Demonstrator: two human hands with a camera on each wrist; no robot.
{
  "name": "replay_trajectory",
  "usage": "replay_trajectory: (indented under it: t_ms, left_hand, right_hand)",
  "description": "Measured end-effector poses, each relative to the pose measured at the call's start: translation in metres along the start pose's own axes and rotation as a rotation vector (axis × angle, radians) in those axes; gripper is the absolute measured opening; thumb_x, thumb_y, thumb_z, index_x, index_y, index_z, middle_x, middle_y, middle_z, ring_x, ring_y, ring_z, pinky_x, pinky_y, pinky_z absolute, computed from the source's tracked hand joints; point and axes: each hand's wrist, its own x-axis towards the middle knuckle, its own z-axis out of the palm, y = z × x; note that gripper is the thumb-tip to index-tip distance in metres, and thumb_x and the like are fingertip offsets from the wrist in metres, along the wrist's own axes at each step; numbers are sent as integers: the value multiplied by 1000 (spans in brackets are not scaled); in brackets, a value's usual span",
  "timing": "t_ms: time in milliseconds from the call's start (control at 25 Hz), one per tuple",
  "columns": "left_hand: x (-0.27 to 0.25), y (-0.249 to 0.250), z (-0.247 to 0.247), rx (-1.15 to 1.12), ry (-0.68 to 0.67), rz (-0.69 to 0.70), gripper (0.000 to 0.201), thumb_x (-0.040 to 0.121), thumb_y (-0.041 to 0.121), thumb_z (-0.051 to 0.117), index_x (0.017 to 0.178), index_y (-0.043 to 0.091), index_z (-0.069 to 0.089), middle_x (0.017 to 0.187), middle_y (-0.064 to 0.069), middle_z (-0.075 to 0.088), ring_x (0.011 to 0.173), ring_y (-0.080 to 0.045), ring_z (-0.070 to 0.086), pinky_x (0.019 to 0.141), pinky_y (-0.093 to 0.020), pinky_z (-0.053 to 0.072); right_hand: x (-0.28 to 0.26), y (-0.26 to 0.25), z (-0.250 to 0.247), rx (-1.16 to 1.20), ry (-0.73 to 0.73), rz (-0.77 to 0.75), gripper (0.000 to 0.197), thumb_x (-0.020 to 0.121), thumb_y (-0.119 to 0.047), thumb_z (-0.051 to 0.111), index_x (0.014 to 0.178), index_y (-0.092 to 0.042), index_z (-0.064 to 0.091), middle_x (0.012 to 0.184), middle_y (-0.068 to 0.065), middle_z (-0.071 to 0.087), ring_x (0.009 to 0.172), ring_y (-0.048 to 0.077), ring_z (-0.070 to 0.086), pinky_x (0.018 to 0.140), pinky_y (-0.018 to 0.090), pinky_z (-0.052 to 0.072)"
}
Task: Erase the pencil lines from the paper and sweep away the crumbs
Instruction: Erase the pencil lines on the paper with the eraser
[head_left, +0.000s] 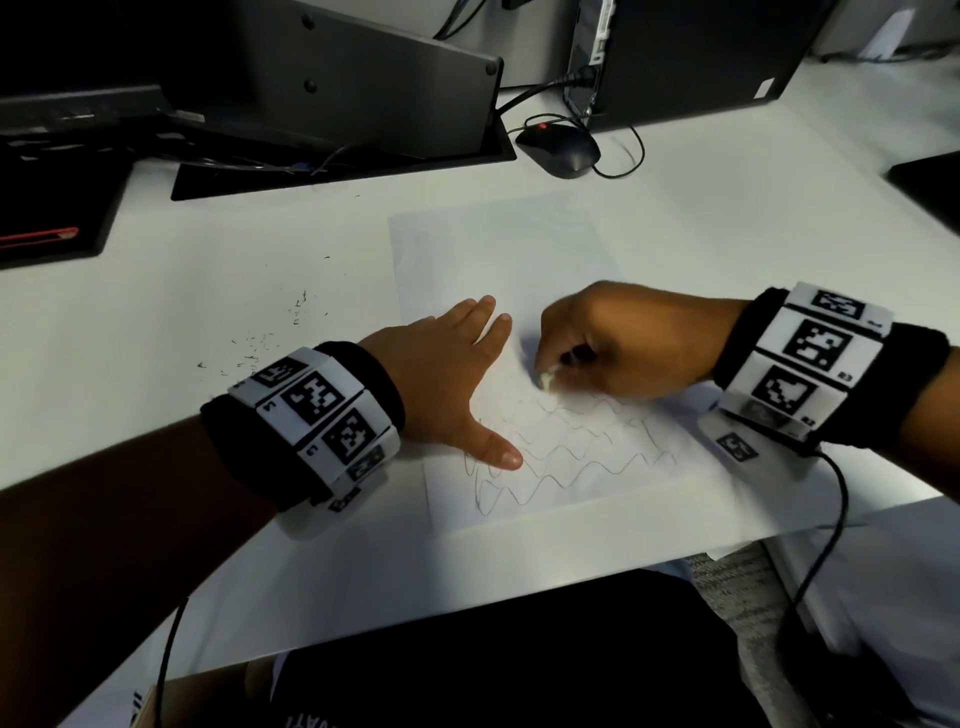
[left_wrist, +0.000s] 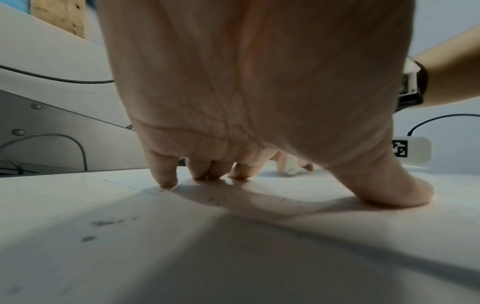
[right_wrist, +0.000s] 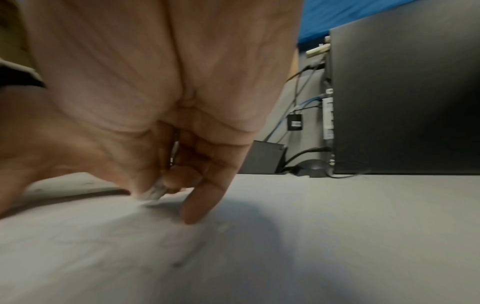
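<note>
A white sheet of paper (head_left: 498, 249) lies on the white desk, with wavy pencil lines (head_left: 566, 457) across its lower half. My left hand (head_left: 447, 374) lies flat on the paper's left edge, fingers straight and thumb spread, pressing it down (left_wrist: 259, 102). My right hand (head_left: 613, 338) pinches a small white eraser (head_left: 548, 382) whose tip touches the paper just above the top wavy line. In the right wrist view the eraser (right_wrist: 155, 192) shows blurred between thumb and fingers. The left wrist view shows the eraser (left_wrist: 292, 167) beyond my fingertips.
Dark eraser crumbs (head_left: 260, 343) are scattered on the desk left of the paper. A black mouse (head_left: 561, 148) with its cable, a monitor base (head_left: 363, 78) and a computer tower (head_left: 691, 52) stand at the back. The desk's front edge runs close below the paper.
</note>
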Motion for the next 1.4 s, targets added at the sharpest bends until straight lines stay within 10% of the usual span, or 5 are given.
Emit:
replay_trajectory:
  t_ms: [160,360,960,1400]
  left_hand:
    - [-8,-2,0,-2,-34,-35,137,64,88,56,156,15,-14,164,-5,-22,152,-17,-13,123,-45,16]
    - [10,15,-8,8,47,13,126,70,88,46,158,15,-7,165,-6,-16,153,-22,-8,123,-48,14]
    - [18,10,-5,-58,-18,70,94,70,87,48,150,39,38,163,3,-23,151,-19,-19,123,-50,3]
    - [20,9,-2,-44,2,51,119,63,91,46,159,32,4,164,0,-21,152,-20,-16,123,-49,5]
  right_hand:
    - [2,23,-2,43,177,154,11,86,-21,69,95,-17,74,90,-7,65,72,5,56,74,31,50]
    - [1,22,0,48,169,159,8,84,-21,70,91,-21,74,84,-13,60,71,0,55,66,18,43]
    - [3,-16,14,-56,-41,-53,11,87,-25,62,90,-22,71,91,-10,65,78,11,59,69,26,47]
    - [2,-5,3,-85,33,22,16,85,-23,63,98,-22,73,99,-7,66,85,15,62,73,28,48]
